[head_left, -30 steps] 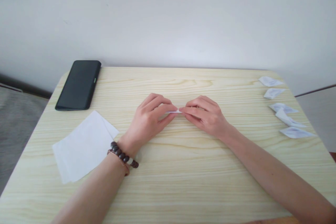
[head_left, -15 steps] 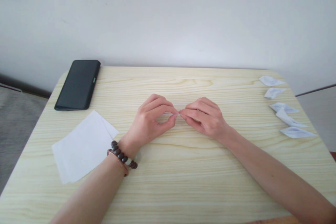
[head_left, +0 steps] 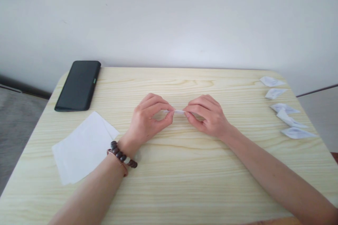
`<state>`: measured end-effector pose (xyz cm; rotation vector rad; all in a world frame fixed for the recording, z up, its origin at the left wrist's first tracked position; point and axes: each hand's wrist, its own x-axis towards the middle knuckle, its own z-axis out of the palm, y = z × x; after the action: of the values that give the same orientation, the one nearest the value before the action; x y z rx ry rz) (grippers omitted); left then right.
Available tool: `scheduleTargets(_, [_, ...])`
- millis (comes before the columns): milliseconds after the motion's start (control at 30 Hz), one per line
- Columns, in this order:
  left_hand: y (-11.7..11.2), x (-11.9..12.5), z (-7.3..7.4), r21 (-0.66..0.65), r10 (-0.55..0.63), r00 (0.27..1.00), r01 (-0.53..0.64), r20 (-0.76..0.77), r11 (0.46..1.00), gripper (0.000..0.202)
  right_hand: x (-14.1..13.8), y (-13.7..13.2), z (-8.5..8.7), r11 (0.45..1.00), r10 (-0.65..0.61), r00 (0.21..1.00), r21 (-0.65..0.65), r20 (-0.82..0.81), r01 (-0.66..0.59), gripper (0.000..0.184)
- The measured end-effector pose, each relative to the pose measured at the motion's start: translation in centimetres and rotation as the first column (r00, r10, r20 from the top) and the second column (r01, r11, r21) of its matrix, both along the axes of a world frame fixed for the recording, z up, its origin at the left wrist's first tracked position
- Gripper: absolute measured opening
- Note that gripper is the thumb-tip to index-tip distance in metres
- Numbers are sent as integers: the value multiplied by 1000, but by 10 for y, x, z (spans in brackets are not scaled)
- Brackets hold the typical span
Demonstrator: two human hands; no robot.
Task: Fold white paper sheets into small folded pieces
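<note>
A small folded piece of white paper (head_left: 179, 111) is stretched between my two hands, seen almost edge-on above the middle of the table. My left hand (head_left: 151, 114) pinches its left end between thumb and fingertips, and a thin tip of the paper shows inside the curve of that hand. At the other end, my right hand (head_left: 204, 114) pinches the paper in the same way. A short strip of it is bare between the fingertips; the rest is hidden by my fingers.
Loose white sheets (head_left: 84, 147) lie on the wooden table (head_left: 185, 182) by my left wrist. A black phone-like device (head_left: 77, 85) rests at the back left. Several folded white paper pieces (head_left: 298, 133) line the right edge. A pale wall (head_left: 169, 17) stands behind.
My hands have drawn slightly apart, the left one shifting left. More of the folded paper now shows between the fingertips.
</note>
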<state>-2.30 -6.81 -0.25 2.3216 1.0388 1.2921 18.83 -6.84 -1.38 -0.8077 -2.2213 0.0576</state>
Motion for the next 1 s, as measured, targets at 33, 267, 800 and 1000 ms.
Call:
scheduleTargets(33, [0, 1, 0, 6, -22, 1000, 22, -4, 1000, 6, -1, -1, 0, 1000, 11, 1000, -6, 10, -11, 4])
scheduleTargets(267, [-4, 6, 1, 15, -64, 998, 64, -26, 998, 6, -2, -3, -2, 998, 49, 998, 27, 33, -50, 5])
scheduleTargets(800, [0, -8, 3, -63, -40, 999, 39, -20, 997, 11, 2, -1, -2, 999, 23, 1000, 47, 19, -24, 7])
scheduleTargets(1000, [-4, -3, 5, -107, -145, 988, 139, -47, 985, 19, 1, -2, -2, 998, 30, 999, 48, 42, -32, 5])
